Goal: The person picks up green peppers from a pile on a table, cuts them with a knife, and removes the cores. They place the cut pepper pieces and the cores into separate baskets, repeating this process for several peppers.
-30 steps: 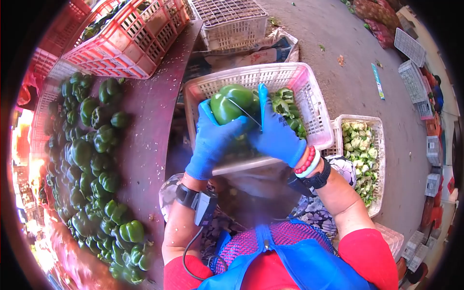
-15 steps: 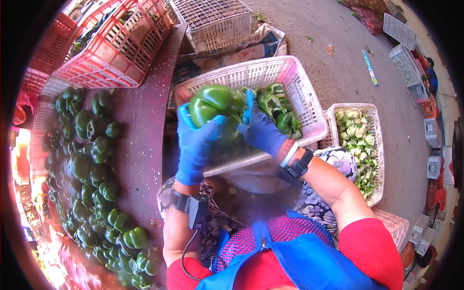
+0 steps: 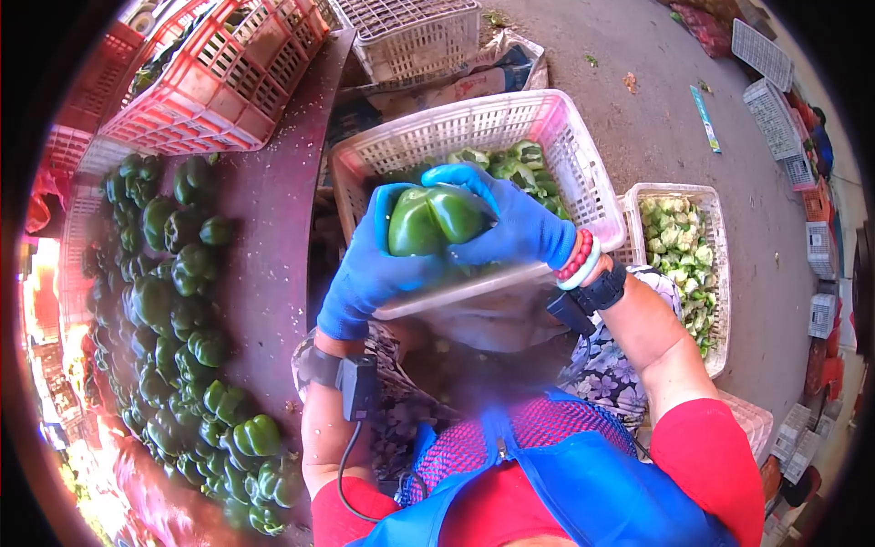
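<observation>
A green bell pepper (image 3: 439, 221) is held between my two blue-gloved hands, above a pale crate (image 3: 597, 205). My left hand (image 3: 372, 264) grips its left side, thumb along the lower edge. My right hand (image 3: 524, 221) wraps round the right side, fingers over the top. A small dark spot shows where the right hand meets the pepper; I cannot make it out. Cut green pepper pieces (image 3: 524, 164) lie in the crate behind the hands.
To the left, a heap of green bell peppers (image 3: 187, 346) covers part of a dark red table (image 3: 273, 228). A red crate (image 3: 219, 82) stands at its far end. A smaller crate of pale pepper cores (image 3: 679, 255) is on the right. Behind stands a lidded white crate (image 3: 410, 46).
My right hand has moved from beside the pepper onto its right side. The pepper has turned and shifted slightly right and down, with both hands now closed round it.
</observation>
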{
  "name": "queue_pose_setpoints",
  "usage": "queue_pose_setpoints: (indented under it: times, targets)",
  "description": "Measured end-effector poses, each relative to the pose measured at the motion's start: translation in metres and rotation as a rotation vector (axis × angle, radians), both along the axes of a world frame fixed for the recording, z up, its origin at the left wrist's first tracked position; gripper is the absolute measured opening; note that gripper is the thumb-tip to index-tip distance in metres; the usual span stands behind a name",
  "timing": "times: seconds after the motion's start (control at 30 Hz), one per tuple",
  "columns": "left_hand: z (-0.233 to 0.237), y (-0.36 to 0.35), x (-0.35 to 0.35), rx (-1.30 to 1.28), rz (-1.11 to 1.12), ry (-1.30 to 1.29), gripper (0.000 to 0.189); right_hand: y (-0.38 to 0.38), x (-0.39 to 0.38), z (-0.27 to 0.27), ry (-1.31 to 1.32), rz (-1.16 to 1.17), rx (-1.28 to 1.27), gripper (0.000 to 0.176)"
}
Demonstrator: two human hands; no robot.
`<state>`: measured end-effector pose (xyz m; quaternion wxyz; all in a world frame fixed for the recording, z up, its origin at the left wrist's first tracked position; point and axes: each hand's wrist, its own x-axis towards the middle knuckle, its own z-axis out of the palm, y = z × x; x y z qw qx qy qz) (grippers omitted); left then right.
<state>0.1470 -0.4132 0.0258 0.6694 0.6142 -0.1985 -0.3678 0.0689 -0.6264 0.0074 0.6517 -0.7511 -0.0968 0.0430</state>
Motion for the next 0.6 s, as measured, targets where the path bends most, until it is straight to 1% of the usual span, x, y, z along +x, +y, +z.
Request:
queue_pose_setpoints:
  times: [0.07, 0.1, 0.2, 0.23, 0.33, 0.4, 0.43, 0.47, 0.57, 0.6]
  targets:
    - [-0.003, 0.003, 0.006, -0.027, -0.043, 0.069, 0.077, -0.001, 0.0, -0.009, 0.016, -0.012, 0.075, 0.085]
    - [-0.002, 0.004, 0.01, -0.027, -0.071, 0.105, 0.077, -0.002, -0.003, -0.008, 0.12, -0.014, 0.211, 0.085]
    - [-0.009, 0.004, 0.019, -0.129, -0.152, 0.229, 0.073, -0.006, -0.01, 0.002, 0.215, -0.057, 0.485, 0.092]
    - [-0.012, 0.003, 0.02, -0.148, -0.153, 0.246, 0.073, -0.008, -0.009, 0.0, 0.223, -0.039, 0.468, 0.095]
    - [-0.017, 0.001, 0.023, -0.208, -0.15, 0.299, 0.074, -0.009, -0.009, -0.009, 0.264, -0.048, 0.6, 0.092]
    - [-0.023, 0.001, 0.025, -0.246, -0.147, 0.339, 0.076, -0.011, -0.01, -0.01, 0.26, -0.036, 0.639, 0.086]
    - [-0.026, 0.004, 0.024, -0.267, -0.133, 0.359, 0.079, -0.011, -0.01, -0.011, 0.273, -0.004, 0.701, 0.085]
    - [-0.029, 0.007, 0.026, -0.29, -0.138, 0.392, 0.08, -0.01, -0.01, -0.011, 0.286, 0.029, 0.763, 0.084]
    - [-0.031, 0.02, 0.026, -0.345, -0.122, 0.504, 0.081, -0.006, -0.012, -0.011, 0.251, 0.012, 0.782, 0.077]
    - [-0.038, 0.026, 0.028, -0.405, -0.132, 0.562, 0.079, -0.007, -0.015, -0.018, 0.3, 0.047, 0.86, 0.076]
